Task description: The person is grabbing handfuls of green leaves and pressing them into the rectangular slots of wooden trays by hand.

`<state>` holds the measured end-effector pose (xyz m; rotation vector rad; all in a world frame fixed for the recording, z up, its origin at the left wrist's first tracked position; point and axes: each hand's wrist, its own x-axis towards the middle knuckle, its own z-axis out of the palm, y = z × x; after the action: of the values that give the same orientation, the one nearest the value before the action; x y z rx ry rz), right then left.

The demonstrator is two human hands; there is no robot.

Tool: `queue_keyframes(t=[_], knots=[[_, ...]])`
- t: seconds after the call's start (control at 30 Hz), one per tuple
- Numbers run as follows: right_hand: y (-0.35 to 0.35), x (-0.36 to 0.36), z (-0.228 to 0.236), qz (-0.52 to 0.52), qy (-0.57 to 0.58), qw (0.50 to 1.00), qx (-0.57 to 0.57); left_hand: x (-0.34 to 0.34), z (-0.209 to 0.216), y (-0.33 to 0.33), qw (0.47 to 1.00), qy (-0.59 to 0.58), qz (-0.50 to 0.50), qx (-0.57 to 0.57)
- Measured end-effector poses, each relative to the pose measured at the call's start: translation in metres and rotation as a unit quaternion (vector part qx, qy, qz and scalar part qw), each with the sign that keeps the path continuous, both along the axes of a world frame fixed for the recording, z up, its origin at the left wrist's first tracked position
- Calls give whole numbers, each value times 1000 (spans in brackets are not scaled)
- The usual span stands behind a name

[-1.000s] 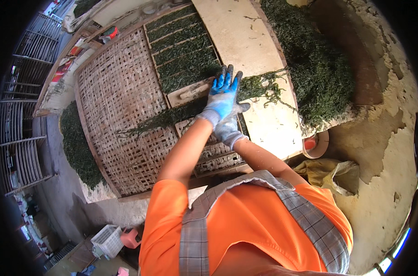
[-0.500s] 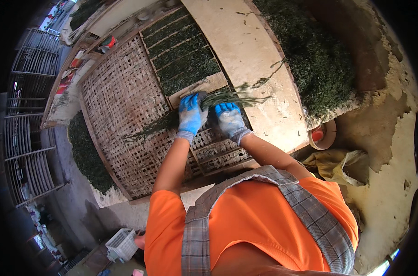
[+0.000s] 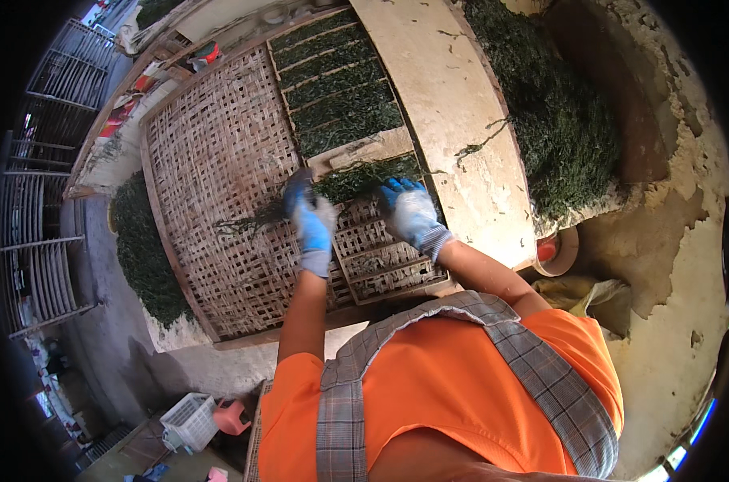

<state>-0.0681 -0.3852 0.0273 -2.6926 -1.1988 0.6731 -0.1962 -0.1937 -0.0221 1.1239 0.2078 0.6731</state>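
Note:
Both my hands wear blue-and-white work gloves. A layer of dark green stringy plant strands [image 3: 355,180], much like seaweed, lies across a slot of the slatted wooden frame [image 3: 364,150]. My right hand [image 3: 413,214] rests at the right end of that layer, blue fingers stretched over the strands. My left hand [image 3: 310,215] is at the frame's left edge, its fingers smeared by motion. Beside it a thin trail of loose strands [image 3: 252,221] lies on the woven bamboo mat [image 3: 220,153]. The frame's farther slots hold spread green strands [image 3: 348,116]; its nearest slots show bare weave.
Right of the frame runs a pale board [image 3: 437,88] with scattered bits. Beyond it is a large green heap [image 3: 533,112]. Another heap [image 3: 144,249] lies left of the mat. A white crate [image 3: 189,422], a red container [image 3: 231,417] and slatted racks [image 3: 47,209] stand leftward.
The strands that were held up between my hands now lie across the frame slot. My left hand has moved left, away from my right hand. The view has shifted slightly.

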Motion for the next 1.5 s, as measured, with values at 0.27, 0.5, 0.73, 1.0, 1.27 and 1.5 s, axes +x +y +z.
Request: queue_keyframes(t=[0.27,0.5,0.73,1.0,1.27,1.5], knots=[[-57,72,15,-181,-37,972,147,69,27,-90,601,291,-117,735],[-24,95,18,-120,419,825,360,50,32,-49,673,273,-62,685],[20,84,-20,58,362,864,346,-45,23,5,613,283,0,738],[96,56,-12,100,451,836,296,-65,23,-59,694,372,123,604],[177,46,6,231,298,877,296,23,39,-93,677,530,135,493],[157,-59,36,255,-48,959,-115,54,-76,-102,846,476,120,209]])
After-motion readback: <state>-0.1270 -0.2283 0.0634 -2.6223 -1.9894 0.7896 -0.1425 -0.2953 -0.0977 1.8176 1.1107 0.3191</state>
